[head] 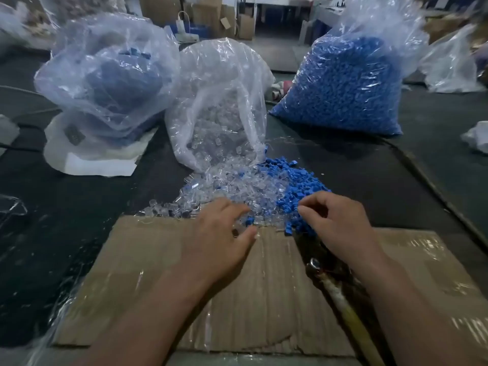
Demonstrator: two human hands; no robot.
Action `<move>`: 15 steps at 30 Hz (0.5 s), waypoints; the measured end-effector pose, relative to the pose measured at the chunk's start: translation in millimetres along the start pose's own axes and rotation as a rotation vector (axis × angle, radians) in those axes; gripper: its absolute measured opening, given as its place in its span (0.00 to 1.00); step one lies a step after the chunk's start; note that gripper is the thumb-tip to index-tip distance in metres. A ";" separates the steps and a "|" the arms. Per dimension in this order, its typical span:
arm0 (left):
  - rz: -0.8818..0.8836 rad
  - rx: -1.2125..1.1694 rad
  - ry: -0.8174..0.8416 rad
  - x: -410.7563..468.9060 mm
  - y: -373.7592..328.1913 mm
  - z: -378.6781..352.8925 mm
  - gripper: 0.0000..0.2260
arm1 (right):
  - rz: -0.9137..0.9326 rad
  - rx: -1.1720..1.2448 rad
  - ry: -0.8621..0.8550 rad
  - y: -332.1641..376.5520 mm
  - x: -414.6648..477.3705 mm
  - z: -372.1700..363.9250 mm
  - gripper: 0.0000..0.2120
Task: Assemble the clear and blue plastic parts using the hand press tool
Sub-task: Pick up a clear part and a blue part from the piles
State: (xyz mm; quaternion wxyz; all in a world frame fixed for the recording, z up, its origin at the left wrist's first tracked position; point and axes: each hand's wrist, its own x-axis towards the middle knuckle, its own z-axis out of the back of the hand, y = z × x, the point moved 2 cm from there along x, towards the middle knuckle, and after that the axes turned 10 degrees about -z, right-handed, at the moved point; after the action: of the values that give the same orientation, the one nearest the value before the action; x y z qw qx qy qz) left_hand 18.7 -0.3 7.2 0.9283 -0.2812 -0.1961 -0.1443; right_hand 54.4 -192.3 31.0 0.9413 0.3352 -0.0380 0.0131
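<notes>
One view here, worn on the head, wide-angle, facing forward and down across the counter (369,180). It sits close over the near edge, left hand (221,241) and right hand (340,220) just below; the far edge lies high in frame.

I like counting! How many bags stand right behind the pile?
3: left bag, middle bag, right bag. More may hide farther back.

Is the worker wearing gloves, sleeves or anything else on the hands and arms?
No. The left hand and the right hand are both bare, with no gloves, rings or tape showing. The left forearm and the right forearm are bare too, down to the picture's lower edge: no sleeve, watch or wristband is in view.
</notes>
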 end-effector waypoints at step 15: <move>0.570 -1.136 -0.140 1.9 -5.8 11.2 0.06 | 0.084 -0.252 0.100 13.4 -3.2 -10.5 0.13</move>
State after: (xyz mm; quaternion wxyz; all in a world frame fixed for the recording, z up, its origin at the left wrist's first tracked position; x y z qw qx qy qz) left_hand 15.0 1.2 19.2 0.6214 -0.7793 -0.0666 0.0452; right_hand 51.2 -175.2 31.0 0.9752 0.2115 -0.0062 0.0643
